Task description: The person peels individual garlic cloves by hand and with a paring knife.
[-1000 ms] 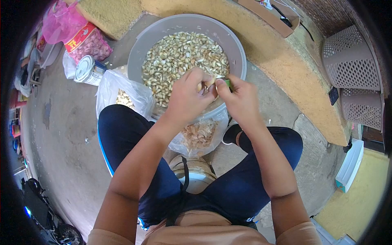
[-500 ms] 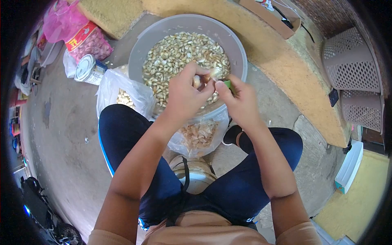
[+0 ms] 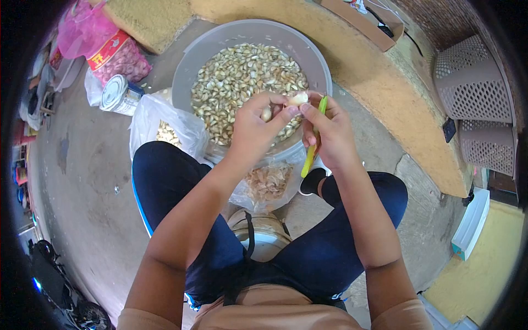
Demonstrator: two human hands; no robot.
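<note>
Over the near part of a large grey tub [image 3: 184,77], my two hands meet at a pale garlic clove [image 3: 298,99]. My left hand [image 3: 256,118] is closed, pinching the clove between thumb and forefinger, with another clove [image 3: 267,114] tucked in its curled fingers. My right hand [image 3: 333,132] touches the same clove with its fingertips. It also grips a slim yellow-green knife [image 3: 309,159], held slanting across the fingers; I cannot make out its blade. Many garlic cloves [image 3: 242,71] lie in liquid in the tub.
Below the tub is a plastic bag of dry skins [image 3: 268,181]. To the left stand a white plastic bag [image 3: 159,118] with peeled cloves, a can [image 3: 118,93] and a pink net sack [image 3: 118,58]. Perforated crates [image 3: 473,82] are at right, beyond a yellow ledge [image 3: 379,93].
My right hand has turned, so the yellow-green knife now points down toward me along its length. The pale clove has shifted slightly and sits between the fingertips of both hands.
</note>
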